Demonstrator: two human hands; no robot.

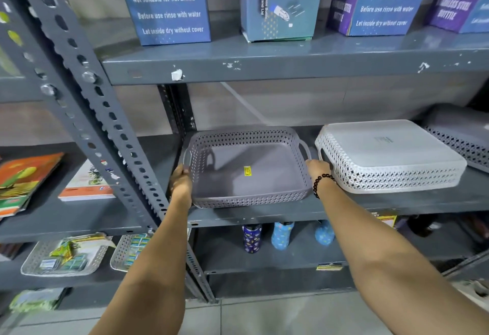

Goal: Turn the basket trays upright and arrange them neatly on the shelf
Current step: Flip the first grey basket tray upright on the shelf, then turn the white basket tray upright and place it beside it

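A grey basket tray (264,194) stands upright at the left end of the middle shelf (344,209), a yellow sticker on its floor. My left hand (181,182) grips its left side by the handle. My right hand (317,169), with a dark bead bracelet on the wrist, grips its right handle. Right beside it a white basket tray (391,154) lies upside down, bottom up. Another grey basket tray (460,136) lies upside down at the far right, partly cut off by the frame edge.
A perforated grey upright post (105,136) stands just left of the tray. Blue and purple bottle boxes (169,4) line the upper shelf. Patterned bottles (252,238) sit on the shelf below. Books (23,178) and filled white baskets (63,255) occupy the left bay.
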